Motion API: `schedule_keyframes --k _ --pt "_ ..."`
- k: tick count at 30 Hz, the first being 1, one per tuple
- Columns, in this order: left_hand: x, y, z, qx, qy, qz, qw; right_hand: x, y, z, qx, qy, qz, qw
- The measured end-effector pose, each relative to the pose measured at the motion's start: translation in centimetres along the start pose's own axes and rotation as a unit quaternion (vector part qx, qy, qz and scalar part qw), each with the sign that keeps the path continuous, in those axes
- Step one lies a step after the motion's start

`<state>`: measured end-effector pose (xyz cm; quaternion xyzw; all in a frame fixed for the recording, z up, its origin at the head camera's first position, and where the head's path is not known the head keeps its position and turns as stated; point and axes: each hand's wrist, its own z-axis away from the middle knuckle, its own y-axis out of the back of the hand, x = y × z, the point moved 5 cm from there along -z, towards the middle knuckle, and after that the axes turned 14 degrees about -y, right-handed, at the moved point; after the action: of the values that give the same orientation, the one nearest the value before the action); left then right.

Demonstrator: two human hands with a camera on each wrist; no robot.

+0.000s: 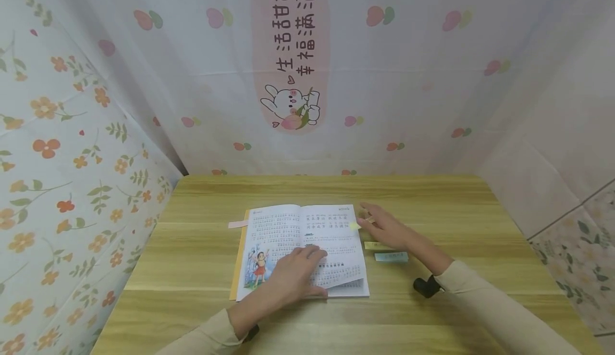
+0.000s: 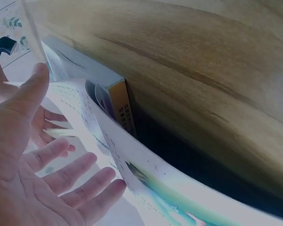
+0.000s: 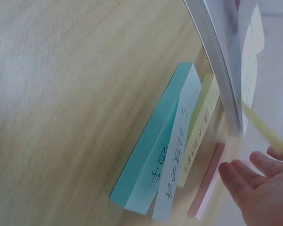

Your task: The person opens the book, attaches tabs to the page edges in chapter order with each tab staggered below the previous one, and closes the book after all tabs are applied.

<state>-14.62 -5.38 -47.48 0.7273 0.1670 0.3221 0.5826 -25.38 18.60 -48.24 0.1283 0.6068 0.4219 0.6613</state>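
Note:
An open picture book (image 1: pixel 288 232) lies on the wooden table (image 1: pixel 432 200). My left hand (image 1: pixel 307 269) rests flat on its lower pages with straight fingers; the left wrist view shows the open palm (image 2: pixel 61 174) beside the curved page (image 2: pixel 146 174). My right hand (image 1: pixel 379 227) lies at the book's right edge, fingers straight, by a yellow sticky strip (image 1: pixel 355 226) that juts from the page. In the right wrist view this strip (image 3: pixel 261 127) reaches toward the fingertips (image 3: pixel 235 176). Whether they touch it is unclear.
Just right of the book lie a yellow note pad (image 1: pixel 377 245) and a blue note pad (image 1: pixel 391 257); the right wrist view adds a pink pad (image 3: pixel 207 188). A pink tab (image 1: pixel 237 224) sticks out at the book's left. Patterned walls close in the table on three sides.

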Motion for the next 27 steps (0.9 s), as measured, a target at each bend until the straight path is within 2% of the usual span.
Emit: schedule_keyframes --k 13,19,27 --pt "-0.6 1.3 0.9 0.022 0.012 -0.032 0.9992 0.8 1.8 -0.4 0.081 0.003 0.010 0.997" --pt "-1.2 2.0 1.4 0.032 0.022 -0.031 0.9988 1.3 1.8 -0.3 0.082 0.013 0.006 0.997" --pt "-1.5 3.0 1.8 0.059 0.016 -0.017 0.9980 1.2 1.5 -0.1 0.073 0.009 0.003 0.997"
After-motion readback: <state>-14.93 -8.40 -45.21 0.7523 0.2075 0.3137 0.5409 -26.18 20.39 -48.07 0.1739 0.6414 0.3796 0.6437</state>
